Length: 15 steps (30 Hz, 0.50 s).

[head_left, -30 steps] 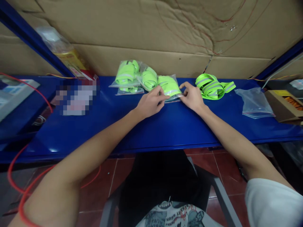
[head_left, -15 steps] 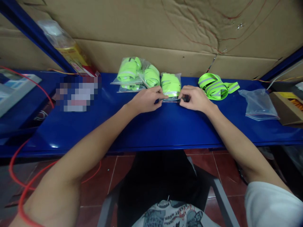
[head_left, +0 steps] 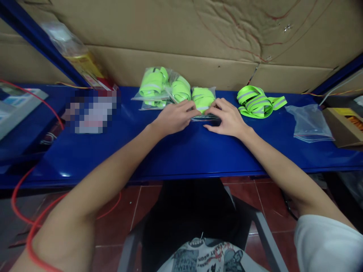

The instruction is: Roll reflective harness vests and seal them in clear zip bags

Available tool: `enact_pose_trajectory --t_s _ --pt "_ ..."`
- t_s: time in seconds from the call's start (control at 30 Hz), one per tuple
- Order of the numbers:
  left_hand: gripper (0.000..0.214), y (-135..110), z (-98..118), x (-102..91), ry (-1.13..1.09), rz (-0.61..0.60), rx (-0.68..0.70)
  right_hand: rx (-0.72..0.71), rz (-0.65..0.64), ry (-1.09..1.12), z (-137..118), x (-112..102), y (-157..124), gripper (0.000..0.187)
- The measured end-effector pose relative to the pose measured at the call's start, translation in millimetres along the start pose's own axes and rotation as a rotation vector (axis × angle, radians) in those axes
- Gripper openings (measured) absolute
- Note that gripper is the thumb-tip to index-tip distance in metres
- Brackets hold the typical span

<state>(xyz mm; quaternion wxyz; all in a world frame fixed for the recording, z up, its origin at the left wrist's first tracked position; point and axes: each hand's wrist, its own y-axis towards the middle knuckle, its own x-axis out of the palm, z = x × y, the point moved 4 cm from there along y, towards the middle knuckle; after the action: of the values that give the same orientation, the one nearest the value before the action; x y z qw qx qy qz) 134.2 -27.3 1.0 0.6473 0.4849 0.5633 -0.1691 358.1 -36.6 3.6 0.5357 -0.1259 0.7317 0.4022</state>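
On the blue surface (head_left: pixel 181 155), the bagged strap (head_left: pixel 203 99), likely light, soft and slick, wants gripping by its near edge, where the left hand (head_left: pixel 173 118) seems pinched and the right hand (head_left: pixel 227 119), thumb parted, touches!

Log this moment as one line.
left hand: at filled bag, near-left corner | right hand: at its near-right corner, thumb spread | loose strap: on table, right of both hands
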Motion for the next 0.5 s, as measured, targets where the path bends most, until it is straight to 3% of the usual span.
enact_pose_trajectory --t_s 0.17,0.33,0.5 --pt "0.032 4.1 8.7 8.7 0.111 0.020 0.004 0.014 0.006 -0.029 -0.4 7.3 0.8 0.034" --pt "0.025 3.7 10.6 9.6 0.092 0.079 -0.114 0.016 0.011 -0.065 1.5 11.0 0.4 0.027" --pt "0.019 1.7 13.5 13.3 0.122 0.052 -0.159 0.015 -0.002 -0.071 4.2 15.5 0.5 0.027"
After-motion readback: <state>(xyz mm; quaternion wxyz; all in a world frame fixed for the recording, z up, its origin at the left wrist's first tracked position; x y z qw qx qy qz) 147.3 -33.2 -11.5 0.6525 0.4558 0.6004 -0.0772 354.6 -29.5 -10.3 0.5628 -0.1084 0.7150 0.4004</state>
